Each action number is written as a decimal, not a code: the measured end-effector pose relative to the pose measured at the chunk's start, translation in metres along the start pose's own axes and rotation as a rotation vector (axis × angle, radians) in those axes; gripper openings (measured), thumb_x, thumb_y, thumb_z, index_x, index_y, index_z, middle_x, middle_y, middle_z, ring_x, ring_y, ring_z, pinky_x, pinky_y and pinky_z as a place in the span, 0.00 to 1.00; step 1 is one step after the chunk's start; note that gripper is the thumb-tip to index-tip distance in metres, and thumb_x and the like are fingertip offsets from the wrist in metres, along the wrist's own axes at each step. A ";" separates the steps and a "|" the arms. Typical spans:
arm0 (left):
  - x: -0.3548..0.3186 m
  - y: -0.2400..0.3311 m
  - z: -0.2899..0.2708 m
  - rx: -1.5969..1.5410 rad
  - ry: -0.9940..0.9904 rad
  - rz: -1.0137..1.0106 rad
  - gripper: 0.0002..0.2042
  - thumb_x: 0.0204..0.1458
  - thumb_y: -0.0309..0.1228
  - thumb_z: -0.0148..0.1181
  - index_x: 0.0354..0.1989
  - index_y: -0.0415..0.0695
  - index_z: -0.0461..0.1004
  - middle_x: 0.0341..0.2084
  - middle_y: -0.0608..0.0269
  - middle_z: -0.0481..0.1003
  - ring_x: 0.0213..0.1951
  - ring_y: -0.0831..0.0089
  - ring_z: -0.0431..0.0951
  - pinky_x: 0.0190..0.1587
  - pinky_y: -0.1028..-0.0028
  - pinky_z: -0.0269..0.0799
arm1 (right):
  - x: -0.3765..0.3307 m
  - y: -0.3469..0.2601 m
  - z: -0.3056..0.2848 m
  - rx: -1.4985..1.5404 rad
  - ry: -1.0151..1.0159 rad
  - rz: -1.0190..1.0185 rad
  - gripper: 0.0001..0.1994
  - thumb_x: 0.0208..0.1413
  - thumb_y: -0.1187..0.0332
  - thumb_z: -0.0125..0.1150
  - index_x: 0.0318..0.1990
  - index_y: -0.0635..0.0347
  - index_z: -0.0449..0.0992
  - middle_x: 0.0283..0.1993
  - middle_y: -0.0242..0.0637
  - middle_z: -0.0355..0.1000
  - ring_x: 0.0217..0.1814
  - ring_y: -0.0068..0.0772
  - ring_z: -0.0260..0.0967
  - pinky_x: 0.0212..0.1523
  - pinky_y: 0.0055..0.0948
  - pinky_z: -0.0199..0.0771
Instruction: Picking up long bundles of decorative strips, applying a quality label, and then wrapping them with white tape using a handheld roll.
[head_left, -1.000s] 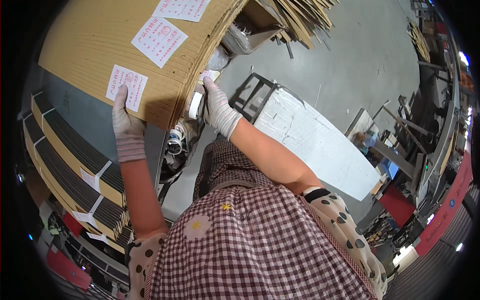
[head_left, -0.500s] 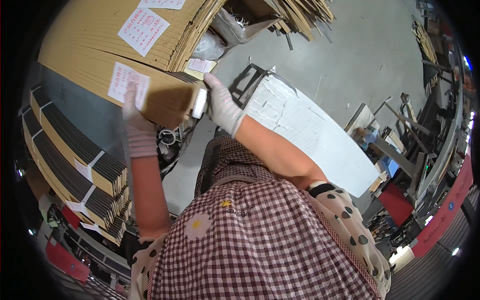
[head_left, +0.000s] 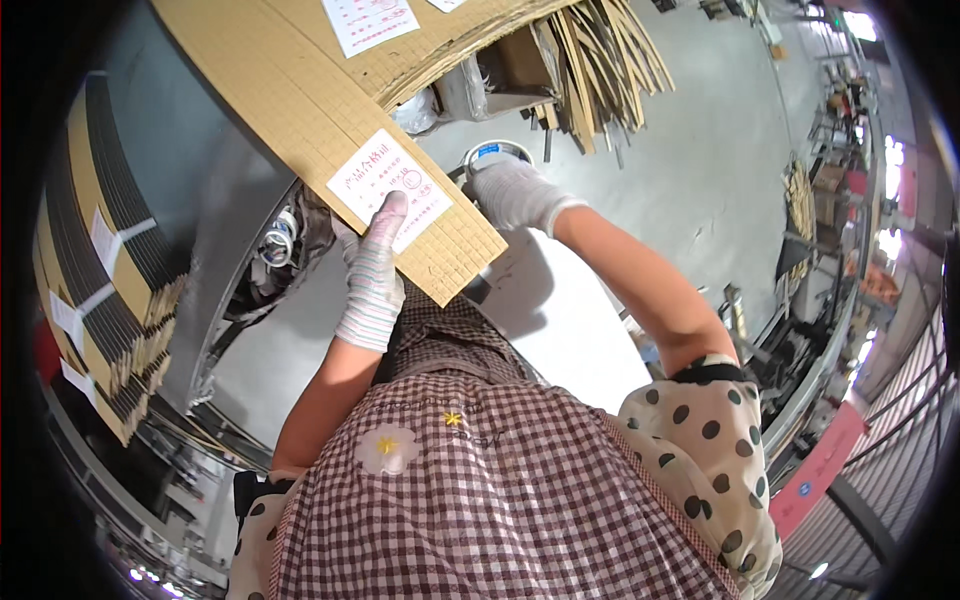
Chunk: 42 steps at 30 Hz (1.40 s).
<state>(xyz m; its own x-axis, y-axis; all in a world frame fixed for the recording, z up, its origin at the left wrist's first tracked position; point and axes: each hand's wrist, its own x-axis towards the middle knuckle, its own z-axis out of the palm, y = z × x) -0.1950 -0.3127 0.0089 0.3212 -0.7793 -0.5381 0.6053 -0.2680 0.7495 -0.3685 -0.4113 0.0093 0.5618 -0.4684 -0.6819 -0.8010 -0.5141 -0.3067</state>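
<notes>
My left hand [head_left: 375,260], in a striped white glove, grips the near end of a long cardboard bundle [head_left: 445,262]. Its thumb presses on a white label [head_left: 372,172] with red print, and its other fingers are partly hidden beneath. Just beyond the bundle's right edge, my gloved right hand [head_left: 515,192] is closed on a tape roll [head_left: 498,150] with a blue-marked core. The far rim of the roll shows past the hand; the fingers around it are mostly out of sight.
More labelled cardboard [head_left: 290,40] lies beyond the bundle. Strapped stacks of dark-edged strips [head_left: 130,260] stand at the left. Loose cardboard strips [head_left: 600,75] fan out at the far side, near a box of plastic wrap [head_left: 465,90]. A white surface [head_left: 575,315] lies to the right below my forearm.
The bundle's end has swung right and nearer, with my left thumb still on its label. My right hand has moved right and off the bundle's end, carrying the tape roll. The whole view has turned.
</notes>
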 end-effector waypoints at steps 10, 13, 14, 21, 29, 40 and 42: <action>0.006 0.001 -0.005 -0.080 -0.087 -0.106 0.37 0.50 0.24 0.69 0.66 0.47 0.54 0.50 0.61 0.72 0.51 0.69 0.76 0.56 0.64 0.73 | 0.017 0.102 0.129 0.855 0.526 0.474 0.15 0.57 0.66 0.54 0.48 0.58 0.81 0.44 0.48 0.80 0.45 0.46 0.78 0.51 0.39 0.75; 0.003 0.010 -0.005 -0.045 -0.058 -0.128 0.37 0.50 0.24 0.69 0.66 0.47 0.54 0.50 0.61 0.73 0.51 0.69 0.76 0.56 0.63 0.74 | 0.015 0.068 0.088 0.911 0.516 0.199 0.17 0.56 0.74 0.55 0.53 0.54 0.79 0.42 0.46 0.80 0.44 0.41 0.78 0.47 0.34 0.76; 0.003 0.008 -0.003 -0.049 -0.068 -0.130 0.37 0.50 0.24 0.69 0.66 0.47 0.54 0.50 0.61 0.73 0.51 0.69 0.76 0.56 0.63 0.74 | 0.011 0.071 0.069 0.835 0.461 0.266 0.23 0.56 0.80 0.52 0.59 0.50 0.75 0.40 0.43 0.80 0.41 0.34 0.77 0.44 0.29 0.76; 0.011 0.004 -0.021 -0.068 -0.056 -0.135 0.30 0.53 0.34 0.68 0.63 0.44 0.61 0.52 0.61 0.73 0.54 0.69 0.74 0.57 0.65 0.71 | -0.060 0.002 -0.015 1.343 0.569 -0.293 0.34 0.63 0.75 0.53 0.75 0.57 0.49 0.45 0.38 0.75 0.37 0.19 0.65 0.39 0.18 0.70; 0.019 -0.002 -0.021 -0.096 -0.135 -0.120 0.34 0.52 0.35 0.70 0.65 0.44 0.59 0.52 0.60 0.71 0.54 0.69 0.73 0.56 0.64 0.72 | -0.009 0.012 0.050 1.228 0.574 -0.031 0.39 0.59 0.86 0.47 0.76 0.56 0.40 0.35 0.30 0.63 0.33 0.20 0.59 0.39 0.16 0.70; -0.034 0.068 0.008 0.511 -0.286 0.590 0.30 0.36 0.28 0.78 0.52 0.42 0.75 0.45 0.58 0.76 0.48 0.68 0.76 0.52 0.69 0.74 | -0.091 -0.056 -0.027 0.917 0.500 -0.383 0.43 0.64 0.64 0.59 0.77 0.55 0.36 0.54 0.41 0.72 0.45 0.31 0.72 0.48 0.29 0.74; -0.034 0.072 0.014 0.479 -0.393 0.554 0.25 0.36 0.30 0.77 0.47 0.42 0.79 0.43 0.60 0.76 0.46 0.66 0.77 0.51 0.69 0.75 | -0.090 -0.067 -0.034 0.815 0.537 -0.451 0.44 0.63 0.61 0.61 0.77 0.56 0.37 0.46 0.41 0.75 0.41 0.33 0.73 0.43 0.27 0.73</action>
<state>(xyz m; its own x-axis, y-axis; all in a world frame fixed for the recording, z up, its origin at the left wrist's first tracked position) -0.1726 -0.3131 0.0864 0.1501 -0.9866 0.0640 0.0299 0.0692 0.9972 -0.3581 -0.3586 0.1138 0.6985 -0.7117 -0.0746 -0.2819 -0.1779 -0.9428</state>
